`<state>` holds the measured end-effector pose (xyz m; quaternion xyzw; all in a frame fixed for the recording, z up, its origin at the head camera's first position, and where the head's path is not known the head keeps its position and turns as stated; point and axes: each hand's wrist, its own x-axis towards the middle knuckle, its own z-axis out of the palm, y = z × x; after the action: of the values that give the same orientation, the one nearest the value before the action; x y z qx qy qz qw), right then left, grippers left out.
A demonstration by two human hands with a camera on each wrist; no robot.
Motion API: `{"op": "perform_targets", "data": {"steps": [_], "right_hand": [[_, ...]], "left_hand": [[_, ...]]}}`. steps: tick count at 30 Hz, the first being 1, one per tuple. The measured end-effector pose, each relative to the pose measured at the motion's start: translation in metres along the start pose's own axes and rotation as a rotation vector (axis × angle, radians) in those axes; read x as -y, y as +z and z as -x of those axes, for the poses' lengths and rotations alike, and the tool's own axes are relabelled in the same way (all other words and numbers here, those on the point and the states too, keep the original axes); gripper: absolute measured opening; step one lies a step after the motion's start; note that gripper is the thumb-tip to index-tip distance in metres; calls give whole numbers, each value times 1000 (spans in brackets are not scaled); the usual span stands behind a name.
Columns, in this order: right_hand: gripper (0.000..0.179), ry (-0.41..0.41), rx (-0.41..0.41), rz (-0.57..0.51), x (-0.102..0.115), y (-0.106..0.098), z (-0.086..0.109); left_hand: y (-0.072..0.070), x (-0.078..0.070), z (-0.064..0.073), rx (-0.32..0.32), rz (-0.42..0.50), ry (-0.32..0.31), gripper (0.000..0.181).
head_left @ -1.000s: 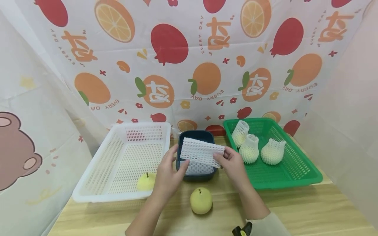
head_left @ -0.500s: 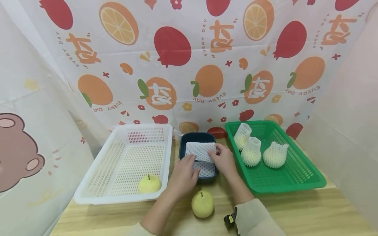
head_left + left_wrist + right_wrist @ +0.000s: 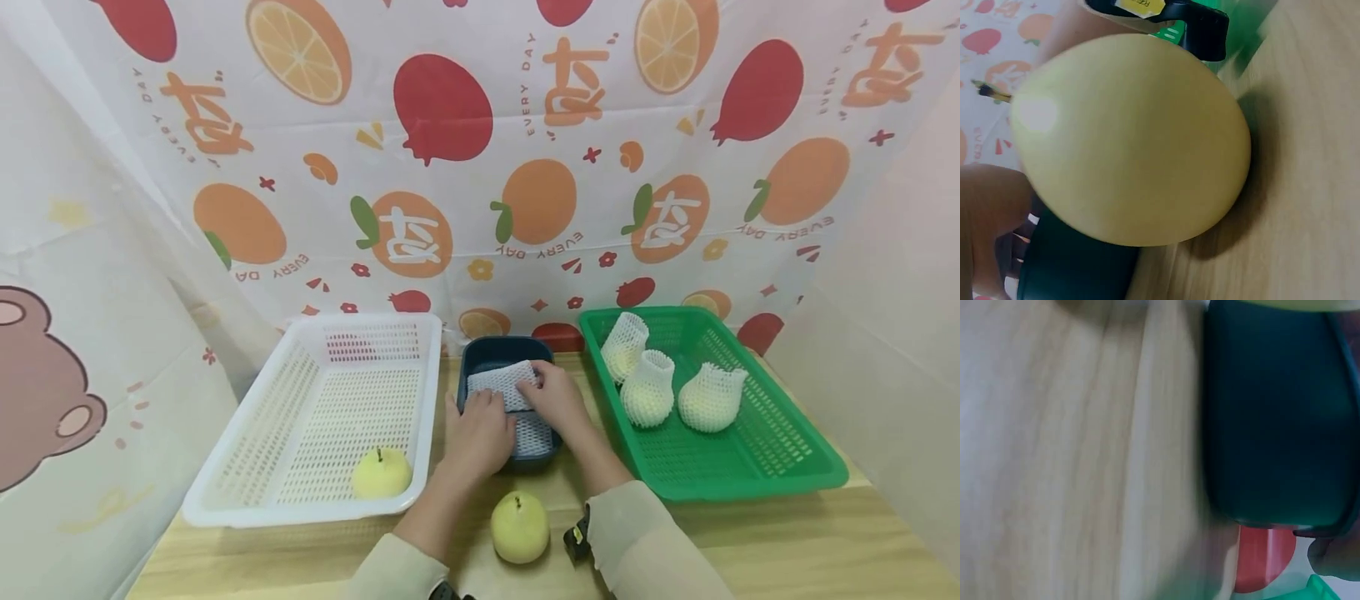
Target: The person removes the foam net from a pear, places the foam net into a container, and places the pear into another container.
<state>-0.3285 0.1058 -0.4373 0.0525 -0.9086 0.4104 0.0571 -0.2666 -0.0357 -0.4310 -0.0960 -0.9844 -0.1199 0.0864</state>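
Observation:
A white foam net sleeve (image 3: 504,383) lies flattened and tilted over the dark blue box (image 3: 491,348), with more white netting (image 3: 532,435) in the box's near half. My right hand (image 3: 558,398) pinches the sleeve's right end between thumb and fingers. My left hand (image 3: 483,433) reaches over the box's left side, its fingers on the sleeve's lower left edge; I cannot tell whether they grip it. A bare yellow pear (image 3: 520,527) stands on the table between my forearms. In the left wrist view this pear (image 3: 1135,140) hides most of my left hand.
A white basket (image 3: 197,500) at the left holds one bare pear (image 3: 381,473). At the right, a green basket (image 3: 750,487) holds three net-wrapped pears (image 3: 647,398). A fruit-print cloth (image 3: 442,192) hangs behind the wooden table (image 3: 810,542).
The net sleeve, earlier raised over the box in my right hand, has come down lower to it. My left hand has moved right and forward onto the sleeve's edge. The pears have stayed put.

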Motion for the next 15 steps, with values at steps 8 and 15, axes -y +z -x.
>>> {"op": "perform_targets", "data": {"steps": [8, 15], "right_hand": [[40, -19, -15, 162, -1, 9, -7], [56, -68, -94, 216, 1, 12, -4]], "left_hand": [[11, -3, -13, 177, -47, -115, 45], [15, -3, -16, 278, -85, -149, 54]]}}
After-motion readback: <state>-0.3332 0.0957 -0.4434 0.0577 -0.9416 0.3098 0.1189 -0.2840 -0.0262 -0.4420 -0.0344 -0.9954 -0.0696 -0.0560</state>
